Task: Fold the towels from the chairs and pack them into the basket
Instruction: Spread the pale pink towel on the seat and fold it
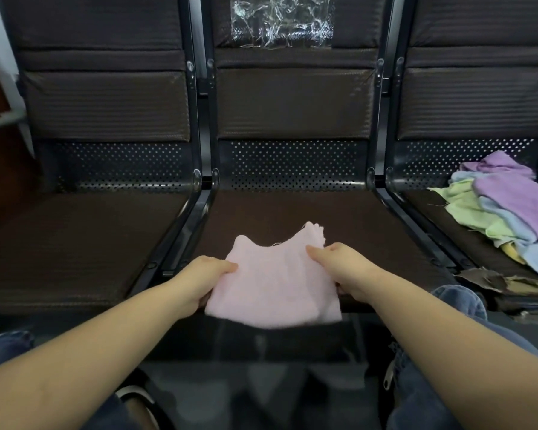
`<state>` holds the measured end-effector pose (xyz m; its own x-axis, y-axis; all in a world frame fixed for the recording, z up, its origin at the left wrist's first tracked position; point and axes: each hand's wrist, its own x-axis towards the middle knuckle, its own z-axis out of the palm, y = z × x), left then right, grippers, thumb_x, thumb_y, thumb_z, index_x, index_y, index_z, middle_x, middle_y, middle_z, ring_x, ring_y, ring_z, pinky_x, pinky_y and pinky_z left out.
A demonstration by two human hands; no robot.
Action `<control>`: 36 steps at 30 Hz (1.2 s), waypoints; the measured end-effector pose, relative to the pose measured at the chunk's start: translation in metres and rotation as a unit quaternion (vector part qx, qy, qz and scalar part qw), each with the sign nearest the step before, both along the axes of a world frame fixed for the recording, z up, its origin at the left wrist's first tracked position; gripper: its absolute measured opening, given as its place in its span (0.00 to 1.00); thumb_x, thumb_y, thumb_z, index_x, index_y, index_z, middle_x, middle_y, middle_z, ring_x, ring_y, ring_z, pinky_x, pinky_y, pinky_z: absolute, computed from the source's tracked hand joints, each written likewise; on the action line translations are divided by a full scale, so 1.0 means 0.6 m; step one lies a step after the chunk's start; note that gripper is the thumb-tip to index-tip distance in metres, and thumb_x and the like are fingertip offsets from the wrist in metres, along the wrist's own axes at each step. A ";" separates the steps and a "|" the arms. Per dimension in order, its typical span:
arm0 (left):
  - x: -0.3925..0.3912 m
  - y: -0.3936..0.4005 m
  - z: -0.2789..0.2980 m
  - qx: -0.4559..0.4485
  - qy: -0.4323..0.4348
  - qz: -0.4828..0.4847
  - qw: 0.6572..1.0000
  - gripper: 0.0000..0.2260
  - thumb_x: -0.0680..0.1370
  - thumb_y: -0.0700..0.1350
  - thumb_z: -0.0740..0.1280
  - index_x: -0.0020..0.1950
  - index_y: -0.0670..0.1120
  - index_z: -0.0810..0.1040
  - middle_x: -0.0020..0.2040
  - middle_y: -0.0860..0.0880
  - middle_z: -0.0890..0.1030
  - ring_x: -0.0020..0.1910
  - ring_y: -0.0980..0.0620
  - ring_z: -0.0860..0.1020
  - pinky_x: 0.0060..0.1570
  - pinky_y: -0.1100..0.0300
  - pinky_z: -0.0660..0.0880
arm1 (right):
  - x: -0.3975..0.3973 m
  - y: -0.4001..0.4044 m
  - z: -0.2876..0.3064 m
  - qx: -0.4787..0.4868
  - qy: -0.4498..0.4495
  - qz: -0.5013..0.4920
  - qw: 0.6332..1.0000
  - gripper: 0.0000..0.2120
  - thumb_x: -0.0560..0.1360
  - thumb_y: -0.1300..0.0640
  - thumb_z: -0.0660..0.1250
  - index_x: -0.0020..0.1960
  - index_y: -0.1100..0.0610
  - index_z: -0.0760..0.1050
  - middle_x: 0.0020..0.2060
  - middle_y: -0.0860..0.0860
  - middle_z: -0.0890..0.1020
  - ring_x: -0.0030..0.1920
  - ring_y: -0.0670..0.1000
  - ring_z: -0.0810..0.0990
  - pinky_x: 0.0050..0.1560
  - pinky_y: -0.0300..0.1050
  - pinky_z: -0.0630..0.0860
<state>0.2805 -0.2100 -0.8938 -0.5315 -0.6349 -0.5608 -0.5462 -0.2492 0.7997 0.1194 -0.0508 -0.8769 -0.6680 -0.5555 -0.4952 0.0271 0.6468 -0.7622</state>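
A pale pink towel (274, 283), folded small, is held over the front edge of the middle chair seat (339, 218). My left hand (204, 279) grips its left edge with the thumb on top and fingers underneath. My right hand (347, 270) grips its right edge the same way. A loose pile of towels (507, 209) in purple, light blue, green and yellow lies on the right chair seat. No basket is in view.
Three dark chairs stand in a row, joined by black metal frames (199, 193). The left seat (75, 243) holds nothing. A crumpled clear plastic sheet (280, 23) clings to the middle backrest. Torn seat fabric (491, 279) shows at the right chair's front. My knees are below.
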 end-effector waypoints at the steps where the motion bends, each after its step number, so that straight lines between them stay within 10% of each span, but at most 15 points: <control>1: 0.000 0.001 0.003 0.018 0.011 0.003 1.000 0.16 0.79 0.41 0.64 0.66 0.41 0.73 0.60 0.41 0.79 0.51 0.42 0.79 0.49 0.49 0.77 | -0.001 0.004 -0.001 -0.002 -0.009 0.003 1.000 0.15 0.77 0.48 0.62 0.58 0.58 0.71 0.50 0.53 0.79 0.47 0.53 0.78 0.44 0.48 0.75; 6: 0.006 0.002 0.023 0.137 0.086 -0.024 0.987 0.31 0.80 0.34 0.58 0.77 0.60 0.54 0.74 0.48 0.67 0.52 0.44 0.81 0.41 0.50 0.79 | -0.009 0.024 0.005 -0.011 0.004 0.053 0.999 0.41 0.72 0.58 0.69 0.77 0.42 0.50 0.72 0.53 0.66 0.63 0.58 0.74 0.62 0.54 0.73; 13: -0.009 -0.008 0.044 0.108 0.115 -0.129 0.979 0.22 0.80 0.32 0.57 0.70 0.51 0.72 0.67 0.48 0.75 0.56 0.48 0.80 0.43 0.57 0.81 | -0.030 0.052 0.040 -0.065 0.049 0.061 0.995 0.19 0.78 0.63 0.61 0.63 0.46 0.76 0.58 0.48 0.78 0.49 0.46 0.79 0.39 0.34 0.75; 24: -0.149 0.126 0.079 -0.027 0.134 -0.274 0.952 0.26 0.78 0.32 0.61 0.73 0.51 0.67 0.66 0.52 0.74 0.56 0.56 0.75 0.45 0.66 0.72 | -0.097 0.245 0.070 -0.179 0.148 -0.108 0.967 0.21 0.75 0.62 0.66 0.62 0.42 0.76 0.60 0.47 0.77 0.54 0.46 0.76 0.47 0.34 0.71; 31: -0.279 0.293 0.096 -0.020 0.114 -0.444 0.888 0.29 0.76 0.30 0.63 0.74 0.52 0.65 0.69 0.50 0.70 0.63 0.48 0.73 0.63 0.51 0.71 | -0.081 0.474 0.060 -0.167 0.157 -0.237 0.944 0.20 0.75 0.63 0.67 0.55 0.37 0.77 0.62 0.44 0.75 0.55 0.41 0.76 0.52 0.31 0.71; 36: -0.331 0.462 0.068 0.001 0.105 -0.570 0.815 0.31 0.76 0.31 0.64 0.75 0.53 0.62 0.68 0.52 0.68 0.60 0.51 0.74 0.47 0.60 0.75 | -0.008 0.642 0.043 -0.111 0.169 -0.355 0.913 0.21 0.74 0.64 0.68 0.54 0.37 0.76 0.58 0.44 0.77 0.55 0.42 0.77 0.60 0.38 0.69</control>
